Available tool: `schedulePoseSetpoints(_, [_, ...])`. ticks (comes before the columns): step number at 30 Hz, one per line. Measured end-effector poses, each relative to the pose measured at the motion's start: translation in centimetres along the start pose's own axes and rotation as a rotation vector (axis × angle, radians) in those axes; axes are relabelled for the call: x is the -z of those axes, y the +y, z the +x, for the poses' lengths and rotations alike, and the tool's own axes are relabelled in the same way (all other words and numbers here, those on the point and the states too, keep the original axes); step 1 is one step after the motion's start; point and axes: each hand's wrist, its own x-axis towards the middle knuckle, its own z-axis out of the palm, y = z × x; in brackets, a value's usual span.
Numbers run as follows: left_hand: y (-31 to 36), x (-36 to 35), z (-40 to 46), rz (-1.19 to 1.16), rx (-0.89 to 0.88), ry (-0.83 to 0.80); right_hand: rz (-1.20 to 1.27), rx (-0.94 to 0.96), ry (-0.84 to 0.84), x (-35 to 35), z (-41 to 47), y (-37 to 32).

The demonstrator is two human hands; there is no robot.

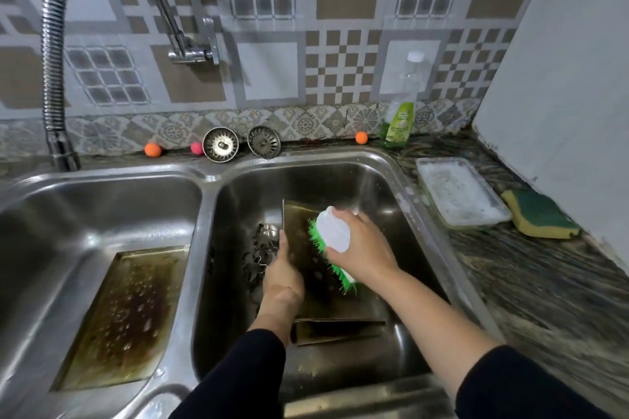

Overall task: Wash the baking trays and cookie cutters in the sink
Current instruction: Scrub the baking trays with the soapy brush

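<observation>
A double steel sink (207, 177) is holding one stained baking tray (119, 320) lying in its left basin and another tray (340, 309) tilted in the right. The left hand (282, 277) is gripping that tray's edge while the right hand (360, 248) is pressing a green-bristled brush (332, 235) on it, with cookie cutters (260, 253) lying beside.

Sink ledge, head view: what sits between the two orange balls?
Between the left orange ball and the right orange ball, the head view shows a pink ball and two metal sink strainers.
</observation>
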Motion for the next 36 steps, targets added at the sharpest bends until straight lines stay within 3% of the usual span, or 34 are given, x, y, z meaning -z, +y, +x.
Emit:
schedulePoseSetpoints(7, [3.2,3.2,-0.8,-0.193,-0.293,0.049,0.032,0.132,0.061,-0.7,-0.2,-4.1])
schedulePoseSetpoints(12, [5.0,5.0,-2.5,-0.271,-0.535,0.039,0.078,0.147,0.295,3.7,5.9,-9.0])
schedulePoseSetpoints(19, [4.9,9.0,-0.1,-0.358,-0.475,0.174,0.095,0.228,0.176,-0.5,-1.9,-9.7])
schedulePoseSetpoints(22, [4.8,9.4,-0.9,-0.333,-0.519,0.125,0.08,0.23,0.257,-0.5,-1.8,-9.4])
schedulePoseSetpoints(27, [6.2,7.9,-2.8,-0.362,-0.609,0.092,0.106,0.101,0.411,5.0,6.3,-10.9])
schedulePoseSetpoints(36, [5.7,10.5,-0.7,-0.429,-0.586,0.158,0.102,0.186,0.31,1.5,-1.4,-8.6])
